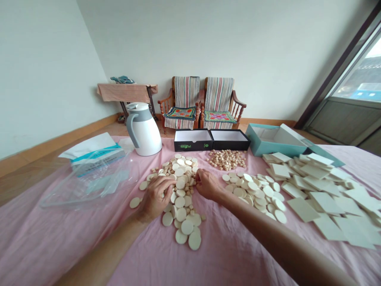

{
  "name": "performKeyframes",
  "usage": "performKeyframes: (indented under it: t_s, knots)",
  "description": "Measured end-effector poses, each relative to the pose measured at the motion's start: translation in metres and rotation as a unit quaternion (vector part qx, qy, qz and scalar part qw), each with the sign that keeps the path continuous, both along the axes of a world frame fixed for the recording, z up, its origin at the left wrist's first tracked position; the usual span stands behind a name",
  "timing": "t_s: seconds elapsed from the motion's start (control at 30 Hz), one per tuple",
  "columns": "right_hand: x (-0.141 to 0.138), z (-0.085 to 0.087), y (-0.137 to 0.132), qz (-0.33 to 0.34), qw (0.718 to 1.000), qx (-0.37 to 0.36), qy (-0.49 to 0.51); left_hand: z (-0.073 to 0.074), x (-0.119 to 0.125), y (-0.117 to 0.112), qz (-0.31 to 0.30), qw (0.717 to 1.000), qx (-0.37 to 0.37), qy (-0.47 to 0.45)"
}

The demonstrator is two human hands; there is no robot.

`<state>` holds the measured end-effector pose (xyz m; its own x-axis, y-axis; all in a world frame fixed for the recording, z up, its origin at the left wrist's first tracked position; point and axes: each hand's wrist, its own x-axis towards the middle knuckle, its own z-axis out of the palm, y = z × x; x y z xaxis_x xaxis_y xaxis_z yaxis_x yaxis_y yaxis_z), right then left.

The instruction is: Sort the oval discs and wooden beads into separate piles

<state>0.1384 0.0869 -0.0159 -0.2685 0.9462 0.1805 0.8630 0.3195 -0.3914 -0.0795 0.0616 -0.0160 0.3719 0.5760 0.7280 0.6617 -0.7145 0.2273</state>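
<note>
A mixed pile of pale round wooden discs (181, 214) and small wooden beads (188, 186) lies in front of me on the pink cloth. Over its left side is my left hand (157, 195), fingers curled down together among the discs; their tips are partly hidden. My right hand (208, 184) touches the pile's right edge with its fingers closed in a pinch. Whatever either hand holds, if anything, is too small or hidden to make out. To the right of my right hand sits a separate heap of discs (258, 190), and beyond it a heap of beads (226, 159).
Square wooden tiles (326, 202) are heaped at the right beside an open teal box (258, 145). Two black boxes (187, 146) stand at the back. A white and grey jug (147, 133) and clear plastic packaging (89, 186) occupy the left. Chairs (181, 113) stand beyond.
</note>
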Motion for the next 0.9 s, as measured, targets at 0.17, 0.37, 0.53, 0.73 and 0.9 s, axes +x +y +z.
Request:
performKeyframes:
  t_s: [0.17,0.37,0.53,0.73,0.9]
  knots:
    - [0.026,0.010,0.019,-0.045,0.999,0.015,-0.022,0.001,0.000,0.001,0.001,1.000,-0.002,0.002]
    - [0.075,0.033,0.043,-0.150,0.985,0.054,-0.059,0.000,0.000,0.000,0.000,1.000,-0.001,0.001]
    - [0.053,0.030,0.024,-0.056,0.997,0.060,-0.013,-0.001,0.000,0.001,-0.006,1.000,-0.006,0.000]
    - [0.001,0.015,-0.010,0.045,0.999,-0.008,0.014,0.001,0.000,0.000,-0.003,1.000,-0.007,0.001]
    - [-0.007,0.011,-0.019,0.028,0.999,-0.028,0.012,0.002,0.000,-0.001,-0.003,1.000,-0.002,0.004]
